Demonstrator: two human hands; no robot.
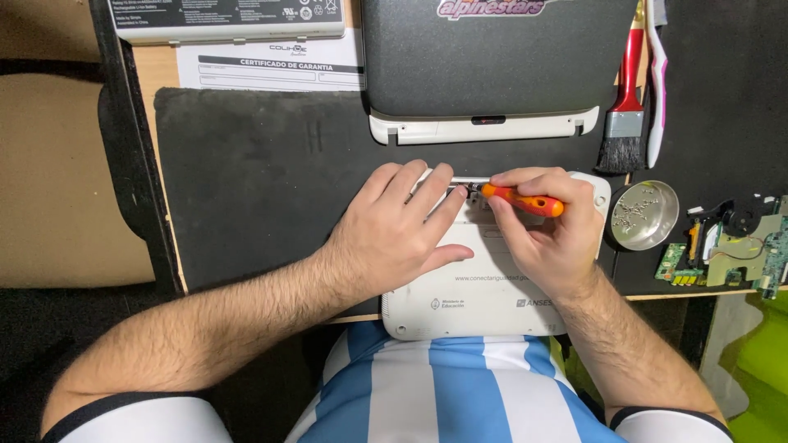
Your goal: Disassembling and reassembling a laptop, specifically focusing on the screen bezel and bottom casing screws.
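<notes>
A small white laptop lies bottom-up on a dark mat, its near edge hanging over the desk front by my striped shirt. My left hand rests flat on its left half, fingers spread toward the far edge. My right hand grips an orange-handled screwdriver, held sideways with its tip pointing left at the laptop's far edge, close to my left fingertips. Both hands hide most of the far edge.
A dark laptop lid part with a white hinge strip lies beyond. A red-handled brush and a white-pink toothbrush lie at the right. A round metal dish holds small screws. Circuit boards sit far right. Papers lie at the back.
</notes>
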